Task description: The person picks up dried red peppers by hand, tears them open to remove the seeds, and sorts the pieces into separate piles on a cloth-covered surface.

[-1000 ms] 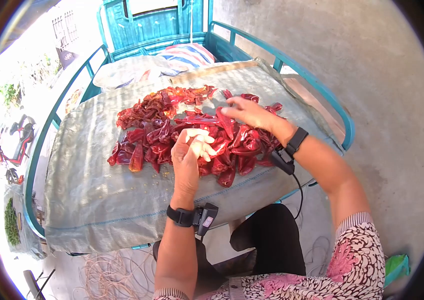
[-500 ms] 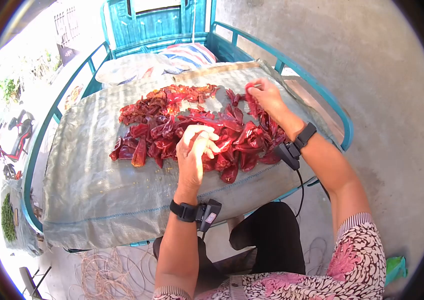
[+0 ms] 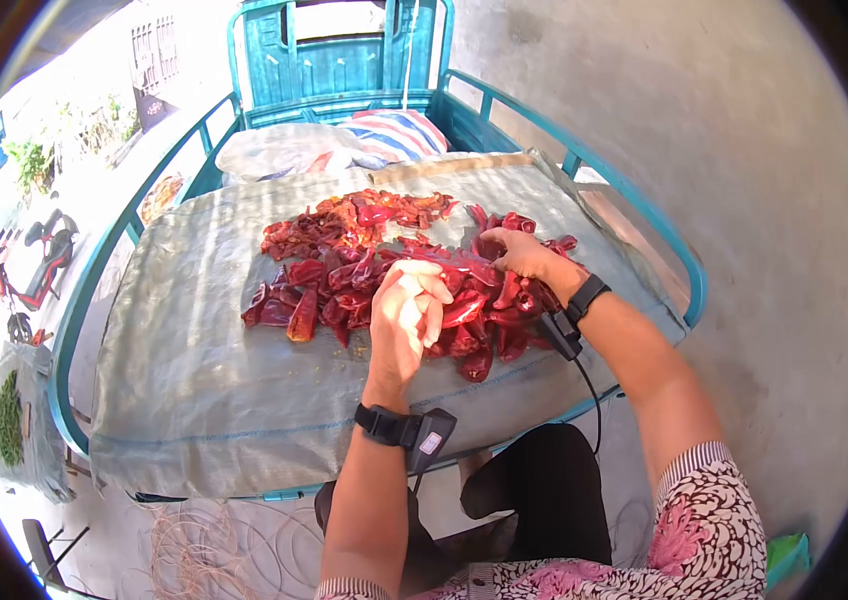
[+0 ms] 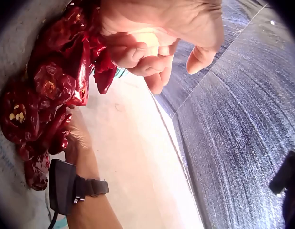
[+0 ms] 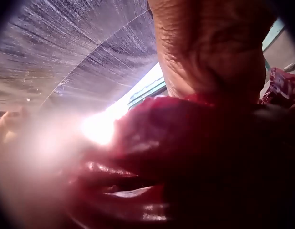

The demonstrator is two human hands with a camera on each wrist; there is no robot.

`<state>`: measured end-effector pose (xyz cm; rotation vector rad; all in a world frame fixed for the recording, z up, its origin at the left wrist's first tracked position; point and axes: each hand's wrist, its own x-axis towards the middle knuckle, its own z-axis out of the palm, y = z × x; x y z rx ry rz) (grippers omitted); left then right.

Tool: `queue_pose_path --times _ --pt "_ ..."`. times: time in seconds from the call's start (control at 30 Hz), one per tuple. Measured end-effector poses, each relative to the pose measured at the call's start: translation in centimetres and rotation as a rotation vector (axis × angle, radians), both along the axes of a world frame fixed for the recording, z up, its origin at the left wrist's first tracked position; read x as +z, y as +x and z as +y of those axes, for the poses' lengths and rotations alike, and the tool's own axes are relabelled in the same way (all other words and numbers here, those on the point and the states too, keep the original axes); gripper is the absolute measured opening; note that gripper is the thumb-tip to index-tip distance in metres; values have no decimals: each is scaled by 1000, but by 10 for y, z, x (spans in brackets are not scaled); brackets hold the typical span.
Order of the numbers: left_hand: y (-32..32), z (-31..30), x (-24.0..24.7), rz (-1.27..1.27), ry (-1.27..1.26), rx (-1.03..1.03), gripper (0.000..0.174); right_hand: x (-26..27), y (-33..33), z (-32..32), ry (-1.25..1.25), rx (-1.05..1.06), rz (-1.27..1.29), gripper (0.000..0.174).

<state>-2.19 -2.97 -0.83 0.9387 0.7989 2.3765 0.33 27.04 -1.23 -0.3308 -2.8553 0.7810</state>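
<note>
A heap of wrinkled red peppers [image 3: 344, 275] lies on a grey woven sheet [image 3: 214, 370]; some are split, with pale seeds showing in the left wrist view. My right hand [image 3: 524, 252] reaches down into the right part of the heap with bent fingers. Its fingertips are hidden among the peppers, so I cannot tell whether they grip one. Red peppers [image 5: 152, 129] fill the lower right wrist view, close beneath that hand. My left hand [image 3: 407, 315] hovers at the heap's near side, palm turned up. Its fingers [image 4: 150, 67] are loosely curled around nothing, the thumb apart.
Teal rails [image 3: 634, 230] run along both sides of the cart bed. Flatter, orange-red pepper pieces [image 3: 344, 215] lie at the heap's back. Behind them are a pale sack [image 3: 284, 150] and a striped sack [image 3: 404, 133]. A cable hangs from the right wrist camera [image 3: 560, 335].
My right hand lifted a red pepper toward the back right, then came back down to the heap without that pepper showing in it. The left hand stays loosely curled at the near side.
</note>
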Motion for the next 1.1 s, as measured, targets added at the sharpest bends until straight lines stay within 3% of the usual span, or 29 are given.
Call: queue_pose_path --times 0.1,0.2,0.33,0.37,0.47,0.5,0.63,0.73,0.77,0.9,1.0,1.1 --pt "-4 1 -3 -51 41 -44 38 12 4 -7 -79 -110 4 40" --pt "-7 3 -8 -45 77 -80 37 29 10 3 -254 -177 -22 40" --pt "-8 5 -9 -71 75 -102 37 60 23 -14 187 -476 124 42" --pt "-10 5 -11 -78 85 -118 37 42 17 9 487 -368 196 43" --pt "-11 4 -9 -91 93 -157 37 52 2 -6 -14 -127 -62 43" --pt "-11 4 -9 -89 92 -161 37 43 -4 -11 -170 -146 -157 41" --pt "-9 4 -8 -107 81 -140 37 14 -25 -32 196 -32 -213 64" --pt "-7 1 -5 -90 13 -92 37 40 -11 -61 317 -175 -299 62" --pt "-6 0 -3 -90 -19 -77 37 43 -10 -65 301 -249 -251 46" --pt "-7 3 -7 -68 -16 -117 36 34 6 -41 232 -278 153 19" --pt "-9 4 -10 -58 -17 -117 37 40 18 -27 16 -214 135 19" --pt "-7 4 -10 -46 -11 -98 38 55 28 -22 75 -103 183 19"
